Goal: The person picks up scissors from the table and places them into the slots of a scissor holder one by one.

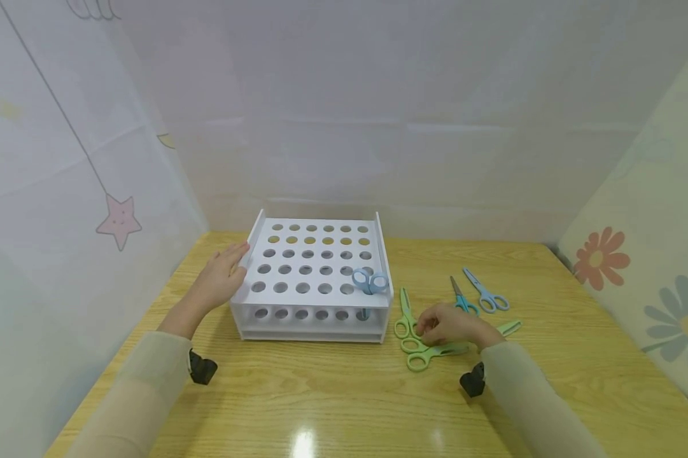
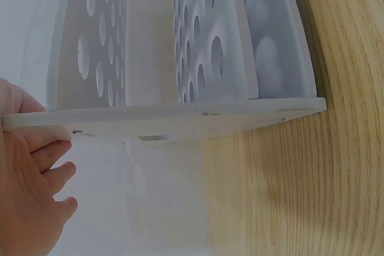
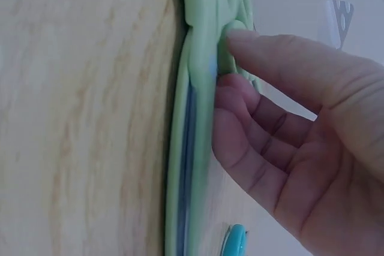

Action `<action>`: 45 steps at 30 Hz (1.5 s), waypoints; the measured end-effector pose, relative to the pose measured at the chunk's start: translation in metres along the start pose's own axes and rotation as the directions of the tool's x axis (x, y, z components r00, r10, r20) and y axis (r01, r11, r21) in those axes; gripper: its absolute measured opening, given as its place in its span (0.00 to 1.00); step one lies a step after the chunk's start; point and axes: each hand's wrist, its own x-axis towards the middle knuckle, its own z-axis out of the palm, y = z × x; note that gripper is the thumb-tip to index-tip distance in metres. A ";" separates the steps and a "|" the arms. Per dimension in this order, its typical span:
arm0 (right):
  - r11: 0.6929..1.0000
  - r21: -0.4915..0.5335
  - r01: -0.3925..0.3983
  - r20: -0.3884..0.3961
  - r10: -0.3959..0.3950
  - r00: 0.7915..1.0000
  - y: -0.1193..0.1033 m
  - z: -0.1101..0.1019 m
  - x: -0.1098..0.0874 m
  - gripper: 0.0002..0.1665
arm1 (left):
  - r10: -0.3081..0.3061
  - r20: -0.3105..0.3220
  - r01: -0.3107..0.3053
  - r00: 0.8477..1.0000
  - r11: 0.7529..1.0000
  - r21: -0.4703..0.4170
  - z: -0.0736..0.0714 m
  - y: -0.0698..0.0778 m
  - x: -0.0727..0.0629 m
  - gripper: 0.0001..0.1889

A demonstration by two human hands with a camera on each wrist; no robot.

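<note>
A white rack (image 1: pixel 315 298) with rows of round holes stands on the table. My left hand (image 1: pixel 220 277) grips the upper edge of its left side panel (image 2: pixel 180 112), with fingers on both faces. Light-blue scissors (image 1: pixel 370 285) sit blades down in the rack's front right corner hole, handles above the top. To the right of the rack, my right hand (image 1: pixel 449 323) is over a cluster of green scissors (image 1: pixel 429 352). In the right wrist view, thumb and curled fingertips pinch a green handle (image 3: pixel 228 58), low over the wood. My hand partly covers the green pairs.
Teal-handled scissors (image 1: pixel 457 291) and another light-blue pair (image 1: pixel 481 286) lie behind the right hand. One green pair (image 1: pixel 406 308) lies beside the rack's right side. Patterned cloth (image 1: pixel 321 146) hangs behind and on both sides of the wooden table (image 1: pixel 298 394).
</note>
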 end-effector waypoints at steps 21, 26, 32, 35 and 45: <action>0.999 -0.038 -0.005 -0.011 0.005 1.000 0.008 0.001 0.003 0.01 | 0.001 -0.006 -0.001 1.000 1.000 0.002 0.003 -0.003 0.002 0.27; 0.994 -0.109 0.023 -0.055 -0.029 0.998 0.005 0.000 0.002 0.03 | -0.001 -0.002 0.001 1.000 1.000 0.002 0.002 -0.003 0.002 0.27; 0.976 -0.195 0.099 -0.101 -0.121 0.988 0.002 0.000 0.001 0.02 | -0.003 0.005 0.003 1.000 1.000 0.003 0.003 -0.005 0.003 0.27; 0.971 -0.196 0.138 -0.128 -0.165 0.978 -0.002 -0.001 0.001 0.02 | -0.005 0.007 0.005 1.000 1.000 -0.001 0.003 -0.004 0.003 0.27; 0.940 -0.202 0.276 -0.377 -0.335 0.864 -0.015 -0.012 0.003 0.03 | 0.000 0.000 0.000 1.000 1.000 -0.006 0.002 -0.003 0.002 0.27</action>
